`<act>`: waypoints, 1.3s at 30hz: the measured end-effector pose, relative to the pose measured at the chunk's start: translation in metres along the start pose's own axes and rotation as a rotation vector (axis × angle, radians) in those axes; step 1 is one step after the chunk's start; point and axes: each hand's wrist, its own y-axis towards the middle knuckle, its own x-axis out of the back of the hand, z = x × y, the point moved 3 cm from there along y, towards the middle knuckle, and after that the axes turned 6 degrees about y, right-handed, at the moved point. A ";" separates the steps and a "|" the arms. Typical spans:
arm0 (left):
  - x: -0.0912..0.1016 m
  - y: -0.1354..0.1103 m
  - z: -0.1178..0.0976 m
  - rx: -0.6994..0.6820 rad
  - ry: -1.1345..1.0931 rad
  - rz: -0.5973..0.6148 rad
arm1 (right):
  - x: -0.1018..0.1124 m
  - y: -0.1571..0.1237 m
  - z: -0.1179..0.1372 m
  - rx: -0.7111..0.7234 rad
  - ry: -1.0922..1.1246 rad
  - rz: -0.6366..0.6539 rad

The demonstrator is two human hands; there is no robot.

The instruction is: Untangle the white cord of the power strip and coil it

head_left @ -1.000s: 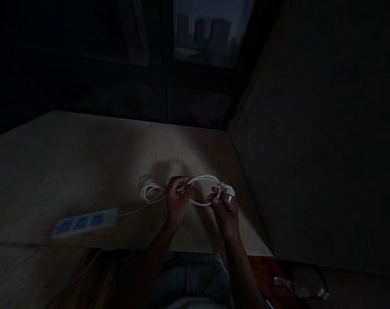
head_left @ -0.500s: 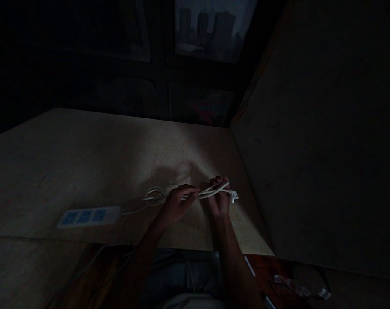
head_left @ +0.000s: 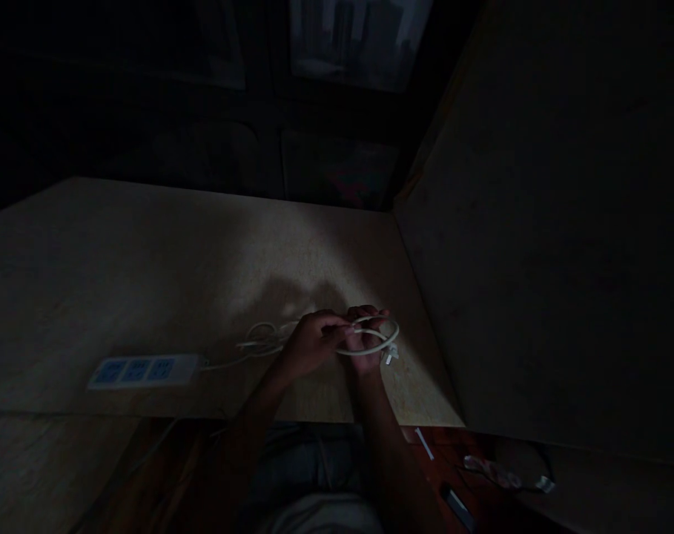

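Note:
A white power cord [head_left: 395, 334] is looped between my two hands above the table. My left hand [head_left: 314, 341] is closed, its thumb and fingers pinching the cord near the loop. Behind the loop, my right hand [head_left: 365, 345] is turned palm up with its fingers curled around part of the cord. Just beyond the right palm hangs the white plug [head_left: 391, 354], its metal prongs showing. More cord coils [head_left: 262, 335] lie to the left of my left hand and lead to a white power strip [head_left: 144, 370] with blue socket panels, flat on the table.
The pale table [head_left: 203, 252] ends at a tall dark panel [head_left: 537, 259] on the right. Past its far edge is a window [head_left: 359, 44] with buildings outside. A dark phone-like object [head_left: 457, 506] and a cable [head_left: 548, 475] lie below on the reddish floor.
The bundled cord strands near my right hand have opened into a wide loop. My right hand has shifted left, closer to my left hand, and the plug now hangs lower.

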 end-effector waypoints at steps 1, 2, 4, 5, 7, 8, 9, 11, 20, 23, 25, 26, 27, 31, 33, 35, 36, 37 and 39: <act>0.003 -0.002 -0.001 0.012 -0.018 -0.043 | 0.001 -0.001 0.000 -0.015 0.036 -0.008; 0.007 -0.004 -0.002 0.022 -0.044 -0.083 | 0.003 -0.001 0.001 -0.026 0.057 -0.015; 0.014 -0.008 -0.004 0.043 -0.110 -0.161 | 0.006 -0.003 0.004 -0.025 0.026 -0.039; 0.017 -0.010 -0.004 0.062 -0.147 -0.201 | 0.008 -0.003 0.007 -0.015 -0.017 -0.055; 0.021 -0.014 0.000 0.119 -0.250 -0.287 | 0.010 -0.004 0.011 0.015 -0.114 -0.076; 0.023 -0.016 0.003 0.149 -0.317 -0.338 | 0.009 -0.004 0.013 0.032 -0.149 -0.074; 0.024 -0.017 0.007 0.173 -0.394 -0.399 | 0.008 -0.005 0.015 0.046 -0.162 -0.065; 0.029 -0.019 0.015 0.185 -0.560 -0.530 | 0.007 -0.005 0.019 0.048 -0.160 -0.055; 0.061 -0.005 0.025 0.148 -0.891 -0.624 | 0.026 -0.021 0.052 0.089 -0.542 -0.274; 0.062 0.003 0.031 0.175 -0.871 -0.556 | 0.027 -0.034 0.060 0.147 -0.677 -0.361; 0.060 0.009 0.037 0.190 -0.841 -0.519 | 0.026 -0.042 0.063 0.161 -0.761 -0.386; 0.059 0.012 0.040 0.196 -0.813 -0.502 | 0.026 -0.046 0.064 0.165 -0.803 -0.384; 0.058 0.015 0.042 0.200 -0.780 -0.485 | 0.025 -0.049 0.065 0.163 -0.842 -0.378; 0.053 0.027 0.050 0.217 -0.641 -0.369 | 0.027 -0.059 0.071 0.161 -0.933 -0.393; 0.052 0.030 0.052 0.239 -0.572 -0.293 | 0.028 -0.063 0.075 0.158 -0.958 -0.409; 0.052 0.031 0.055 0.261 -0.513 -0.234 | 0.028 -0.066 0.078 0.162 -1.019 -0.402; 0.052 0.030 0.057 0.269 -0.493 -0.210 | 0.028 -0.067 0.079 0.164 -1.053 -0.391; 0.053 0.030 0.058 0.274 -0.480 -0.187 | 0.028 -0.068 0.080 0.163 -1.083 -0.381; 0.056 0.030 0.060 0.279 -0.460 -0.138 | 0.027 -0.069 0.080 0.153 -1.115 -0.356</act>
